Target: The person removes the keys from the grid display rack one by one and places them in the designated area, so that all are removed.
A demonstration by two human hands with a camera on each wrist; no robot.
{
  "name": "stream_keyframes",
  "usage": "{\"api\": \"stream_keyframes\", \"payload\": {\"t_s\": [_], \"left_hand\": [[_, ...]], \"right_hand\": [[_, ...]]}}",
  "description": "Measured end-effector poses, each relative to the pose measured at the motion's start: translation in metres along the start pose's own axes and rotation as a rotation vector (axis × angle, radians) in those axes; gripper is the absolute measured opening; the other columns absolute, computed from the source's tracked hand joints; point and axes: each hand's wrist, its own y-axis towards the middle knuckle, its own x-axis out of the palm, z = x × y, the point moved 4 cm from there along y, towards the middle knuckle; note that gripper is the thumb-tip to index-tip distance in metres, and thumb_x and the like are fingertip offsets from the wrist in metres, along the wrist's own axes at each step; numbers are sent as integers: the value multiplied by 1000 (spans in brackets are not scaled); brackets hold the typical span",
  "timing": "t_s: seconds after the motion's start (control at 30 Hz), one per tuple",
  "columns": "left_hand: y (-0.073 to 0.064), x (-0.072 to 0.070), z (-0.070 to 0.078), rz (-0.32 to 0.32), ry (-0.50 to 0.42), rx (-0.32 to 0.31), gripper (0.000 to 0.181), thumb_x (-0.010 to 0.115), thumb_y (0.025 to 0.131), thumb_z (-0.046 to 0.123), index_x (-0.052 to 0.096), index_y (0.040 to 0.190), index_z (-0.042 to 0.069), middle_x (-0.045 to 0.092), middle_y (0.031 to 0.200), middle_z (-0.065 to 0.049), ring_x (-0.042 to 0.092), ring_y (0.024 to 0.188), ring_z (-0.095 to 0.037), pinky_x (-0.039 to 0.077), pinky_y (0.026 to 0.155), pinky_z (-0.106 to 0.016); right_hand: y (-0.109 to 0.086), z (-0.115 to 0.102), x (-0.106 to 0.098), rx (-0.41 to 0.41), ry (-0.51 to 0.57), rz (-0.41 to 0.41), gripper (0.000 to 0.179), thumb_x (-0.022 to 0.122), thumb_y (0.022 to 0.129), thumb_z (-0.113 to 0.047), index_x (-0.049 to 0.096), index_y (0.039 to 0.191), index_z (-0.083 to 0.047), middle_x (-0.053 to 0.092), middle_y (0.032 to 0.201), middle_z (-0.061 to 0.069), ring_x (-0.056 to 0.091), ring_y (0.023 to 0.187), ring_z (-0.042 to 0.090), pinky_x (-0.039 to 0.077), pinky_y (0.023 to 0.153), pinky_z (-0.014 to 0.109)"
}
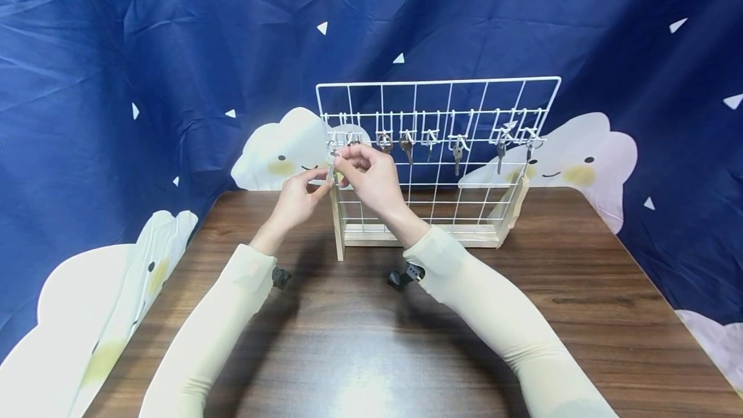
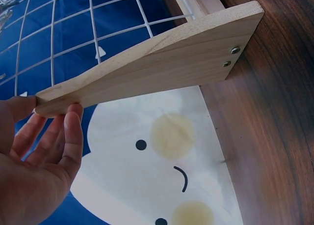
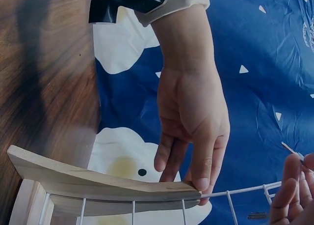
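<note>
Pinching wooden panel (image 2: 162, 63): left fingers (image 2: 72, 139); key (image 3: 290, 148): right fingers (image 3: 292, 170)

Left hand (image 1: 297, 200) pinches — right hand (image 1: 376, 180) too, apparently.

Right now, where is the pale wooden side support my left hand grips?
In the head view, the support stands on the brown table, at the left end of the white wire grid, touching your left hand.
</note>
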Motion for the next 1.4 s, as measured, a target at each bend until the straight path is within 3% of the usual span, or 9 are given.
{"api": "stream_keyframes", "payload": {"t_s": [0.13, 0.47, 0.53, 0.73, 0.83, 1.0, 1.27, 1.4], "left_hand": [[0, 0, -1, 8, -7, -1, 33, 66, 97, 27, 68, 126, 11, 70, 124, -16, 72, 103, -36, 60, 88, -45], [0, -1, 0, -2, -5, -14, 34, 66, 97, 22, 66, 128, 8, 69, 127, -16, 72, 104, -35, 61, 88, -44], [0, -1, 0, -2, -10, -16, 33, 66, 97, 20, 66, 127, 8, 69, 127, -16, 72, 104, -34, 61, 88, -44], [1, -1, -1, 11, 0, 12, 31, 65, 97, 19, 67, 126, 9, 70, 124, -16, 73, 99, -34, 61, 85, -42], [1, -1, -1, 16, 5, 24, 31, 65, 97, 20, 67, 127, 10, 71, 123, -16, 73, 98, -34, 61, 85, -42], [0, -1, 0, 13, -7, 26, 32, 65, 97, 21, 67, 127, 10, 71, 123, -15, 73, 101, -34, 61, 87, -43], [0, 1, 0, 9, -20, 6, 32, 67, 97, 24, 68, 126, 10, 71, 123, -13, 73, 102, -33, 61, 88, -42], [0, 1, -1, 15, -31, -3, 32, 67, 97, 24, 68, 126, 11, 71, 122, -13, 73, 102, -33, 60, 89, -42]], "right_hand": [[-2, -4, 0, -7, 26, -12, 15, 71, 91, -14, 72, 102, -3, 75, 87, 21, 64, 55, 10, 43, 49, 18], [-9, -5, -2, 26, 11, -45, 16, 73, 91, -17, 72, 102, -5, 77, 90, 18, 66, 58, 11, 55, 59, 21], [-11, -3, -3, 43, 2, -52, 17, 73, 90, -19, 72, 101, -6, 77, 90, 16, 68, 59, 12, 58, 62, 24], [-15, -1, -5, 65, 17, -75, 18, 74, 90, -19, 72, 101, -5, 78, 90, 14, 72, 67, 32, 64, 69, 37], [-17, 0, -7, 61, 8, -88, 17, 73, 91, -18, 72, 101, -4, 78, 88, 15, 72, 68, 33, 63, 68, 35], [-22, 3, -10, 69, -59, -99, 16, 73, 91, -20, 73, 100, -7, 76, 78, 10, 69, 63, 22, 58, 62, 25], [-28, 12, -14, 123, -67, -126, 18, 73, 90, -22, 74, 101, -8, 77, 85, 14, 71, 73, 42, 50, 57, 22], [-32, 15, -16, 138, -83, -134, 18, 74, 90, -22, 74, 100, -8, 77, 84, 15, 71, 65, 27, 50, 57, 21]]}}
